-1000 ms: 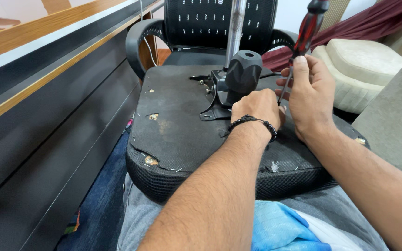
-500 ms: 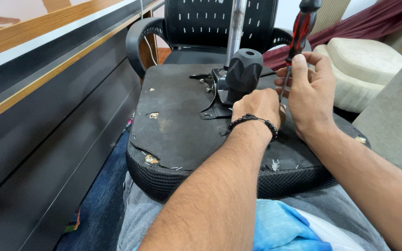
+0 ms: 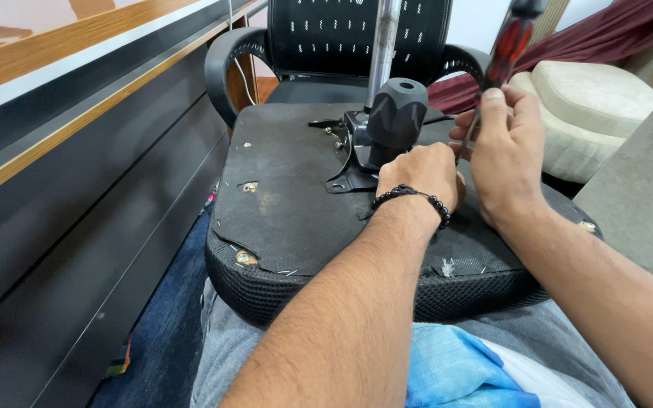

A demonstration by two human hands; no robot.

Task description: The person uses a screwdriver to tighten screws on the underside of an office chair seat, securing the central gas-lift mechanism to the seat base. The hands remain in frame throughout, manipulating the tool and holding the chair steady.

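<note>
Right hand (image 3: 509, 155) fingers clamped on screwdriver (image 3: 506, 54), handle up and right, tip down beside chair mechanism (image 3: 387, 125); left hand (image 3: 421, 174) curled shut against mechanism.

The top of the screwdriver (image 3: 509, 45) handle runs off the upper edge, and its tip is hidden behind the left hand (image 3: 421, 175), so where it meets the metal cannot be told. The left hand's fingers curl out of sight against the seat mechanism (image 3: 372, 143), covering part of the bracket. The steel gas-lift column (image 3: 383, 38) is cut off at the top edge. Both forearms leave the frame at the bottom. The far side of the upturned seat (image 3: 296, 204) is hidden behind the right hand (image 3: 508, 155). The small screws (image 3: 331, 131) beside the mechanism are too small to tell apart.
</note>
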